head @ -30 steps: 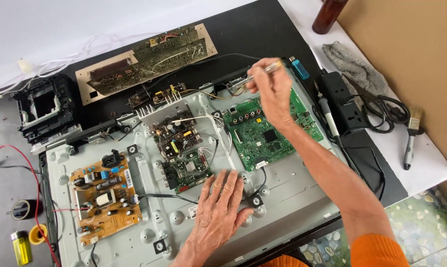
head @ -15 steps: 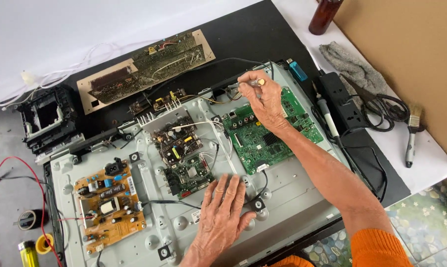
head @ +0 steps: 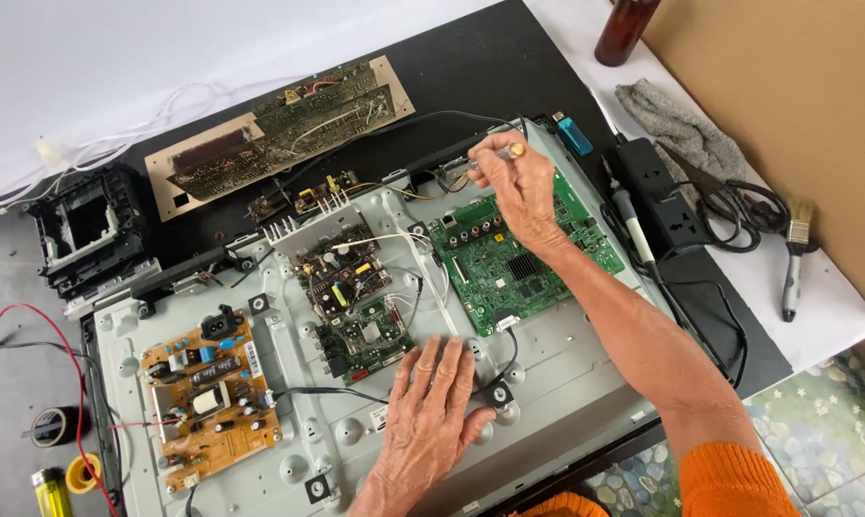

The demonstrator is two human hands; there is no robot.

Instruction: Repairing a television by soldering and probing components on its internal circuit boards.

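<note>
Item: green circuit board (head: pixel 509 268), rectangular, mounted flat at the upper right of a grey metal back panel (head: pixel 566 383). It carries a dark square chip, a row of round sockets along its upper left edge and small silver connectors. A black cable leaves its lower edge.

Right hand (head: pixel 520 187): fingers closed around a slim tool with a pale round end (head: pixel 509 151), pinched between thumb and fingers, held over the board's upper left corner. Whether the tip touches the board cannot be told.

Left hand (head: pixel 430 412): flat and relaxed, grasping nothing, palm down on the bare panel below the middle board, fingers spread.

Step in hand, as judged: work with the tool at the top edge of the green board, the panel steadied by the other hand. The next move would call for a fine, steady tip among close-set parts and wires.

Adjoining: a dark middle board (head: pixel 351 287) with white wires; an orange-brown power board (head: pixel 207 397) at the left of the panel.

Surroundings: a long loose board (head: pixel 279 134) and a black plastic frame (head: pixel 88 225) above the panel; a black power strip (head: pixel 657 196), a soldering iron (head: pixel 633 215), a grey rag (head: pixel 676 129), a paintbrush (head: pixel 794 254) and a brown bottle (head: pixel 624 29) to the right; a red lead (head: pixel 40 330), tape rolls and a yellow lighter (head: pixel 49 488) at far left.
</note>
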